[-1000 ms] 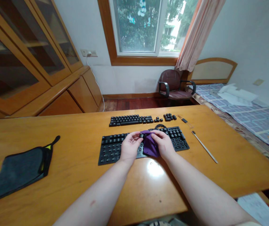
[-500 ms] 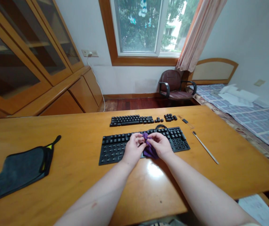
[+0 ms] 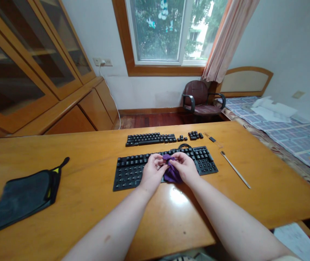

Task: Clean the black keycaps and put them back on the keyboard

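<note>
A purple cloth (image 3: 172, 174) is pinched between my left hand (image 3: 154, 171) and my right hand (image 3: 184, 167), with its lower part hanging down between them. Both hands are closed on it, thumbs and fingertips close together. Under them lies a black keyboard (image 3: 129, 175), many of whose keycaps are off, baring the switches. My hands and the cloth hide its middle. Whether something small is inside the cloth, I cannot tell. Behind the keyboard, removed keycaps (image 3: 151, 139) stand in rows, with a smaller group (image 3: 195, 135) to the right.
On the right of the wooden table (image 3: 95, 221) lie a thin brush (image 3: 235, 170) and a wire keycap puller (image 3: 212, 139). A dark grey folded pouch (image 3: 26, 197) is at the left. Beyond the table are a chair (image 3: 197, 96) and a bed (image 3: 293, 127).
My hands stay in nearly the same place. The top of the purple cloth is spread a little wider between my fingertips. The view has shifted slightly.
</note>
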A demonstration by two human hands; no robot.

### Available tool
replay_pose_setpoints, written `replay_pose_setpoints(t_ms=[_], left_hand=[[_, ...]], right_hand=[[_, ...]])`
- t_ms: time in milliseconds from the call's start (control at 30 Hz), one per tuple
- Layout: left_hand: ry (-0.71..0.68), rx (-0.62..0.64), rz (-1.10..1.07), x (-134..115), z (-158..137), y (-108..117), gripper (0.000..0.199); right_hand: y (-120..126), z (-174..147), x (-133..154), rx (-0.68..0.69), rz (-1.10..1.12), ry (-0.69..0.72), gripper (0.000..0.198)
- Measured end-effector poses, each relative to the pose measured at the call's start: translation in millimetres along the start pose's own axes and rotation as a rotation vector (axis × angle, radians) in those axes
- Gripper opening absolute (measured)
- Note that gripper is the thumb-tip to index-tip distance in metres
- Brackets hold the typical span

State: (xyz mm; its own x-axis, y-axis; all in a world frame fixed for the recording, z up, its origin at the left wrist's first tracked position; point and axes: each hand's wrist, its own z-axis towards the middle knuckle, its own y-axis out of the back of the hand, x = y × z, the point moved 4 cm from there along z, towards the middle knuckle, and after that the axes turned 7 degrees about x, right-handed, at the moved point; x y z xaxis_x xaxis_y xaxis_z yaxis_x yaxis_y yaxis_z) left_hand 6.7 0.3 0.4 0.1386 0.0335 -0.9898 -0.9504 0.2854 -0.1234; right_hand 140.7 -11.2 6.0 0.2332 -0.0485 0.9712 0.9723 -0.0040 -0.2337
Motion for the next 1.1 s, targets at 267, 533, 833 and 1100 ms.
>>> replay_pose_setpoints(t_ms=[267, 533, 833, 1100], left_hand=[[-0.044, 0.012, 0.068, -4.2, 0.9, 0.9, 0.018], [-0.068, -0.044, 0.048, -8.1, 1.1, 3.9, 0.024], [-0.205, 0.014, 0.359, -18.6, 3.2, 9.4, 0.023], [-0.202, 0.027, 0.283, -13.4, 1.7, 4.9, 0.019]], right_hand=[[-1.9, -2.3, 6.7, -0.07, -0.02, 0.037, 0.021], [3.8, -3.0, 3.2, -0.1, -0.081, 0.092, 0.017], [0.1, -5.7, -1.7, 0.043, -0.537, 0.164, 0.014], [0.8, -7.1, 2.0, 0.023, -0.552, 0.197, 0.013]])
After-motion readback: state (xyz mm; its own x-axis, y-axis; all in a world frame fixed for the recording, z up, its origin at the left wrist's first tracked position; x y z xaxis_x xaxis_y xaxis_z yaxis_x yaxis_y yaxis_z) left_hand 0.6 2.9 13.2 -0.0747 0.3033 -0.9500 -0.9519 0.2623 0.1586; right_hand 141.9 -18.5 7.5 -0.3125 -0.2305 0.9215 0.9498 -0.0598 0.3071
